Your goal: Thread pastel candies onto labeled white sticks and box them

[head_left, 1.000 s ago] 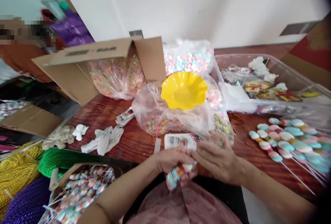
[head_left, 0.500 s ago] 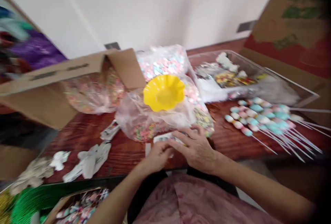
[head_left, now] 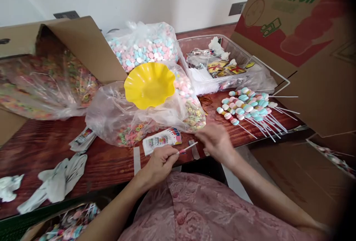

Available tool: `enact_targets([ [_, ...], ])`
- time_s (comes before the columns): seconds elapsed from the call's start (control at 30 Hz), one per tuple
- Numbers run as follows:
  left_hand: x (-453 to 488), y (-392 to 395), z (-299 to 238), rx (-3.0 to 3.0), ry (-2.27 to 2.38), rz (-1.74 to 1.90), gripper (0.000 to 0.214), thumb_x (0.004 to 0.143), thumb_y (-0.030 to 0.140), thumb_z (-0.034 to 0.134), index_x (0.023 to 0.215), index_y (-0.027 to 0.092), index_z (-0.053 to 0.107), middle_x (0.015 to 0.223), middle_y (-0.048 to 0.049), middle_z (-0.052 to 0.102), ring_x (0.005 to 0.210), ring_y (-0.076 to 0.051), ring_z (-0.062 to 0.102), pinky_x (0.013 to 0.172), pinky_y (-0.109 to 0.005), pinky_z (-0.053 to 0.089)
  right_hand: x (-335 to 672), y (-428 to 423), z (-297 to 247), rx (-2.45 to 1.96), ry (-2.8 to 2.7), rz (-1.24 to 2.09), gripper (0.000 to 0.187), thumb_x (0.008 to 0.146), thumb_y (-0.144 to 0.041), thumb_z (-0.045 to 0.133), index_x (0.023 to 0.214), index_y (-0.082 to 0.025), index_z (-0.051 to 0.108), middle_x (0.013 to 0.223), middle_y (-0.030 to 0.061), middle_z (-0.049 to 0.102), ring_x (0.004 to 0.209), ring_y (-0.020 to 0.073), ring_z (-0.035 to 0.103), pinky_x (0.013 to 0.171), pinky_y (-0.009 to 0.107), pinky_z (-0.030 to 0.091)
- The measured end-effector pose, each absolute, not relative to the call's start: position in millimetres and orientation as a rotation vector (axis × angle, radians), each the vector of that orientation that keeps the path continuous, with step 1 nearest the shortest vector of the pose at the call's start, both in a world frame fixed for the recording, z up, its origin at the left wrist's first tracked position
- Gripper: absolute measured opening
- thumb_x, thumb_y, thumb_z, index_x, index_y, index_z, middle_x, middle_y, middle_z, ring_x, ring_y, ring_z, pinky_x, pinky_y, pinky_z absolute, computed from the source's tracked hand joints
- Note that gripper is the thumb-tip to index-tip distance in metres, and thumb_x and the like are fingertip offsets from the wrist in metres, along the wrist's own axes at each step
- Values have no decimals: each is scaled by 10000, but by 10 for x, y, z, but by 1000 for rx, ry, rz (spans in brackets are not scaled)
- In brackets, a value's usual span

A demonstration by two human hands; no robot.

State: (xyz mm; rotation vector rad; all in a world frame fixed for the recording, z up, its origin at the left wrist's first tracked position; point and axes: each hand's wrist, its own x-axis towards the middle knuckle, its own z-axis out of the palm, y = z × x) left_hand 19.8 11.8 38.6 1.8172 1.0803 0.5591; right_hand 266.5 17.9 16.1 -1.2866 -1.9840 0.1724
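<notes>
My left hand (head_left: 162, 161) is closed in a pinch on a thin white stick (head_left: 191, 146), which points up to the right; something pink and red shows on it by the fingertips. To the right, my right hand (head_left: 217, 142) is apart from the stick, close to the front of the clear candy bag. Motion smears its fingers, so I cannot tell if they hold anything. Just beyond my left hand lies a flat printed white packet (head_left: 160, 141). A yellow wavy-rimmed bowl (head_left: 150, 87) rests on the clear bags of candy (head_left: 136, 111).
Candy skewers (head_left: 247, 107) lie in a pile on the right, beside a clear plastic tray (head_left: 191, 40) of packets. A printed carton (head_left: 300, 44) stands behind them. Left are a cardboard box (head_left: 80, 44) with bagged candy, more packets (head_left: 82, 139) and white gloves (head_left: 57, 178).
My hands have moved apart, the right one away to the right. The white stick now shows in my left hand. The camera view has shifted right and steadied.
</notes>
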Motion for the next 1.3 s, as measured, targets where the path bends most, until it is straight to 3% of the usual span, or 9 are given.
enact_targets([
  [0.13, 175, 188, 223, 1335, 1197, 710, 222, 753, 373, 666, 699, 163, 715, 653, -12, 587, 604, -108, 499, 567, -221, 388, 3167, 468, 22, -1965, -1716, -103, 236, 899, -315, 554, 848, -184, 743, 929, 95, 714, 703, 183, 607, 583, 286, 363],
  [0.27, 230, 203, 179, 935, 1238, 708, 327, 624, 429, 781, 759, 138, 722, 620, 4, 576, 493, -68, 482, 436, -172, 326, 3275, 639, -171, -2136, -1828, -117, 251, 882, -219, 502, 799, -131, 722, 959, 154, 690, 607, 158, 559, 524, 282, 293],
  [0.4, 253, 173, 216, 791, 1206, 771, 397, 603, 453, 799, 830, 134, 732, 638, 3, 605, 489, -72, 538, 425, -160, 357, 3262, 658, -207, -2059, -1862, -64, 232, 866, -143, 458, 773, -116, 668, 841, 156, 671, 616, 176, 554, 540, 290, 331],
  [0.5, 220, 153, 242, 764, 1226, 783, 397, 609, 457, 789, 834, 132, 743, 662, -12, 635, 493, -65, 531, 428, -160, 368, 3155, 544, -76, -1903, -1825, 35, 193, 889, -190, 473, 774, -160, 624, 694, 76, 624, 599, 179, 542, 565, 294, 400],
  [0.6, 215, 156, 243, 771, 1233, 794, 358, 611, 437, 780, 795, 132, 745, 654, -16, 638, 486, -55, 490, 428, -161, 349, 2802, 338, 131, -1430, -1661, 238, 90, 908, -248, 551, 900, -199, 626, 738, 14, 630, 617, 148, 560, 576, 263, 459],
  [0.73, 258, 153, 225, 804, 1163, 844, 308, 637, 430, 751, 706, 133, 711, 619, 5, 585, 511, -50, 471, 463, -162, 338, 2158, 104, 208, -965, -2044, 286, 359, 900, -82, 476, 1182, -245, 628, 946, 50, 680, 822, 163, 655, 694, 271, 544],
  [0.9, 175, 52, 210, 845, 1149, 873, 247, 702, 386, 670, 658, 145, 641, 619, 13, 555, 536, -64, 465, 501, -182, 350, 1845, 69, -53, -943, -2136, 264, 445, 901, -50, 444, 1282, -216, 605, 1040, 108, 675, 914, 188, 672, 734, 298, 570],
  [1.07, 24, -24, 164, 1029, 1122, 933, 234, 744, 365, 657, 671, 143, 644, 678, 8, 554, 635, -82, 469, 620, -217, 396, 1779, 93, -69, -873, -2144, 346, 382, 910, -48, 450, 1211, -203, 626, 945, 76, 692, 800, 159, 666, 665, 262, 547],
  [1.3, -3, 9, 165, 1151, 1154, 1068, 369, 829, 425, 624, 582, 154, 582, 627, 8, 506, 630, -100, 443, 613, -243, 375, 1700, -24, 63, -1088, -1806, 537, 298, 888, -228, 625, 1185, -207, 607, 803, 22, 682, 657, 141, 619, 618, 259, 520],
])
